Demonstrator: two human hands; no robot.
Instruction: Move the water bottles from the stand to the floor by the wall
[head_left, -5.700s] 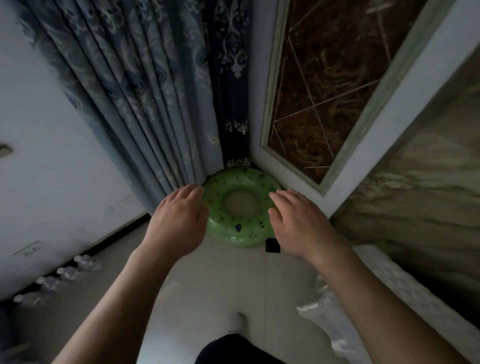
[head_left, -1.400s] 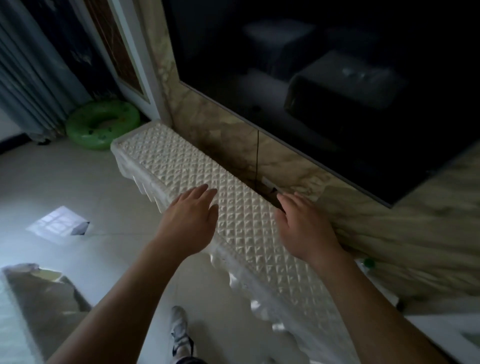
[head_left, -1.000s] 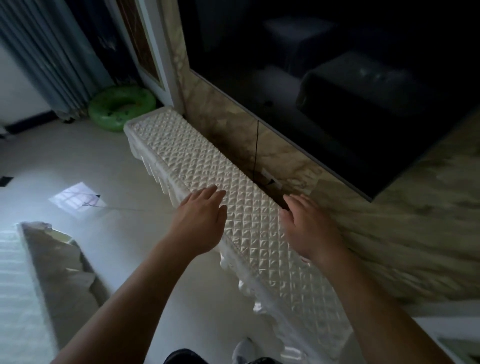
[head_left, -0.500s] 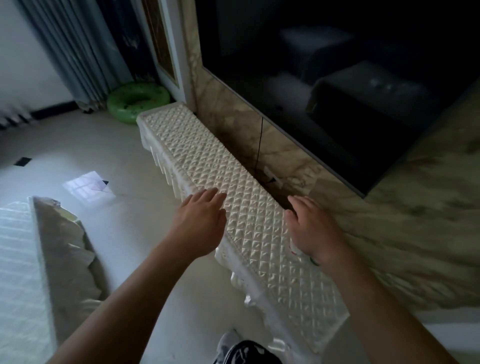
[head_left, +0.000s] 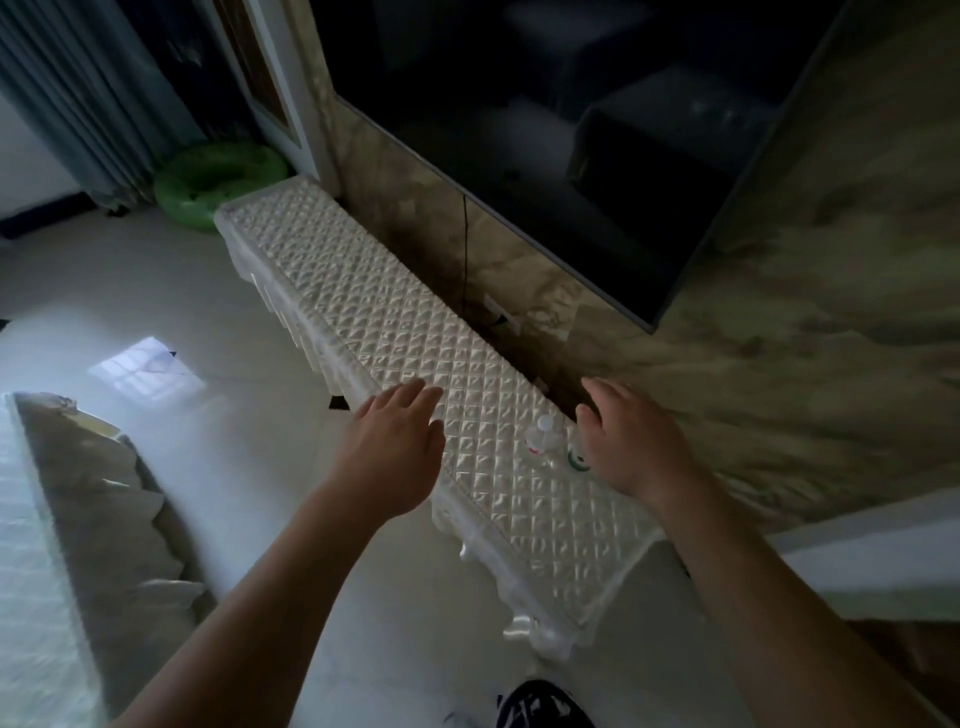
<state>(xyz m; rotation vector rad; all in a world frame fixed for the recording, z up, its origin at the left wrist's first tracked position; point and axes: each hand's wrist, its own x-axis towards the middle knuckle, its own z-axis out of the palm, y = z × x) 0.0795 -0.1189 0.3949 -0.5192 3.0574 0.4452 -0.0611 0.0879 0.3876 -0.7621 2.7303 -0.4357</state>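
Observation:
A long low stand (head_left: 395, 332) under a quilted cream cover runs along the marble wall. Near its right end stand two small clear water bottles: one with a white cap and red label (head_left: 540, 435), and a second with a green band (head_left: 575, 456) partly hidden by my right hand. My right hand (head_left: 631, 441) hovers open just right of the bottles, apart from them. My left hand (head_left: 397, 452) hangs open over the stand's front edge, holding nothing.
A large dark TV (head_left: 571, 135) hangs on the wall above the stand, with a cable (head_left: 464, 249) dropping behind it. A green swim ring (head_left: 218, 179) lies by blue curtains (head_left: 88, 98) at the far left. A covered low table (head_left: 62, 530) sits at left. Pale tiled floor (head_left: 218, 322) lies between.
The view has turned from the curtain corner and moved along the stand toward its right end. The two bottles have come into sight beside my right hand. Both hands stay open.

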